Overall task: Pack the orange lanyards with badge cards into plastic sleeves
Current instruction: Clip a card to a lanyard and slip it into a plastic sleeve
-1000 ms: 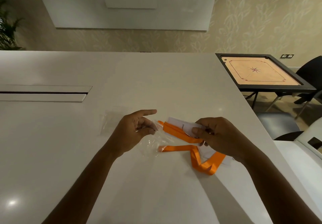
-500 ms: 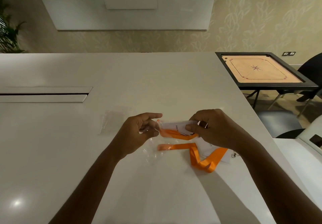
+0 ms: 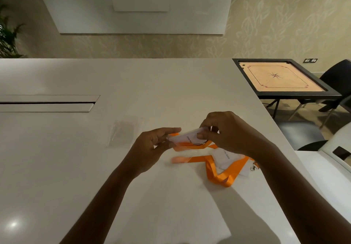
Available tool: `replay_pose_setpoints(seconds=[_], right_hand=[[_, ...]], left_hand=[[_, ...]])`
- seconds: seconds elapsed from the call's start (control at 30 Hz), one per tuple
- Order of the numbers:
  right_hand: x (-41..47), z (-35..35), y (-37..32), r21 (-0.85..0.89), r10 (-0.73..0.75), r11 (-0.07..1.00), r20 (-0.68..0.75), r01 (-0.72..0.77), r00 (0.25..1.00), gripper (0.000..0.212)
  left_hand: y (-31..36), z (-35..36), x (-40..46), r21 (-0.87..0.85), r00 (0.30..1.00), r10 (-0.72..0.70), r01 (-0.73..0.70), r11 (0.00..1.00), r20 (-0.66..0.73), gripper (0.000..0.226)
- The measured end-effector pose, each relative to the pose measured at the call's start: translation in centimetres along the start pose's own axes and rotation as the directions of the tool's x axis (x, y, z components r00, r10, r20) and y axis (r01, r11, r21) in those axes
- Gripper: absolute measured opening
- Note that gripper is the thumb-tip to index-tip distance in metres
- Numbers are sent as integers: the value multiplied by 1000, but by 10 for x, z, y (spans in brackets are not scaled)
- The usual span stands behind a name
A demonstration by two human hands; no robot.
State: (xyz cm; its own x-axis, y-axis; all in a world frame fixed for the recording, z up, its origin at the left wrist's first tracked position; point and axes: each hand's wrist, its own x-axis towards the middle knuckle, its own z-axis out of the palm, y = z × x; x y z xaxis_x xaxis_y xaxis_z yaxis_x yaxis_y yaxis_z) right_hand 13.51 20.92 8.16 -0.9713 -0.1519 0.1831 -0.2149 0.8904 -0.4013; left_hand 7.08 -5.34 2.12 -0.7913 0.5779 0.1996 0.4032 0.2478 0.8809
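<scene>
I see both forearms reaching in from the bottom edge and meeting over the white table, just above the orange lanyard that lies looped on it. The left hand comes in from the lower left, palm turned toward the right, index finger stretched forward and the other fingers curled in; its thumb and fingers seem to pinch the left end of a white badge card, and what looks like a clear plastic sleeve there, though I cannot make out the sleeve's edges. The right hand arches over from the right with the knuckles up and the fingers bent downward, thumb and fingertips gripping the right end of the same card. The card is held off the table, tilted, with its right end higher. A second strip of orange ribbon hangs directly under the card, between the two hands.

Just right of the looped lanyard, partly under the right wrist, lie more white cards with a metal clip at their far right. Well left of the lanyard rests a stack of clear sleeves. Beyond the table's right edge stands a carrom board.
</scene>
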Motion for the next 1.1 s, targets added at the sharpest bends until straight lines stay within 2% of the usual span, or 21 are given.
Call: replay_pose_setpoints(seconds=[0.13,0.3,0.47,0.77,0.9,1.1], right_hand=[[4,-3,-2,-15,23,1000,46,-22,999,26],[8,-6,-7,-27,50,999,111,-47,993,27],[11,2,-17,7,69,998,73,-70,995,22],[15,13,-31,182,128,976,-18,-122,992,20],[17,17,-35,171,131,977,-21,-125,991,22],[20,20,-36,179,124,977,-15,-119,992,20]], left_hand=[[-2,-1,-4,-17,1000,-15,15,1000,-4,42],[-2,-2,-5,-7,998,-2,2,1000,55,52],[-3,5,0,-12,1000,2,-2,1000,12,52],[2,16,0,-51,996,69,-72,996,-64,53],[4,20,-1,-26,995,59,-61,998,-79,54],[9,24,-4,45,978,90,-83,995,-188,54]])
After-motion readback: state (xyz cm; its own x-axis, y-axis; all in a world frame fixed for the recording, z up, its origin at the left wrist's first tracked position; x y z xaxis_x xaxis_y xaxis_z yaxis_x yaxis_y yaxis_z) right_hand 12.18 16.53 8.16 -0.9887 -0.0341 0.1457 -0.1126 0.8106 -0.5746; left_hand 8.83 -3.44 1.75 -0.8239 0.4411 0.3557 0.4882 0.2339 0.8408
